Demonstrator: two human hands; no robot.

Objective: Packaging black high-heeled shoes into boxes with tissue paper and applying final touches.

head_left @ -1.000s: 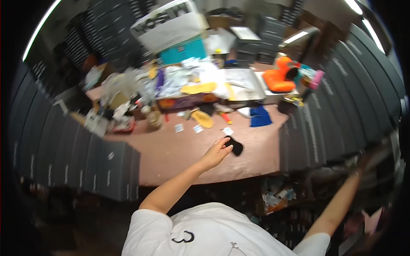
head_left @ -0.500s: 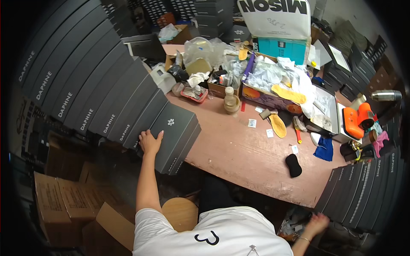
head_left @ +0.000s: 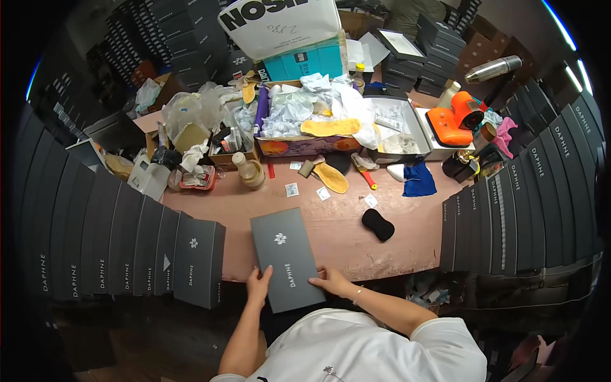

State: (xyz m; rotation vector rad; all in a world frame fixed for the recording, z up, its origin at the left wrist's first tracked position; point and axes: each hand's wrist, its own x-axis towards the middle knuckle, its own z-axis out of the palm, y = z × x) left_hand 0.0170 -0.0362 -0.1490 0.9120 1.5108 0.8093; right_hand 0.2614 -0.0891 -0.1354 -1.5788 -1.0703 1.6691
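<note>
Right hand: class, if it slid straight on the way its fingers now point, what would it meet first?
The right hand points left across the near end of the dark grey box, so it would probably first meet the left hand holding the opposite edge.

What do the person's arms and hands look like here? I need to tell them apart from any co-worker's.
Both forearms are bare, coming out of short white sleeves of a white T-shirt. The left hand has no glove, ring or watch that shows. The right hand is bare too, with a thin pale bracelet at the wrist. No tattoos or markings show.
</note>
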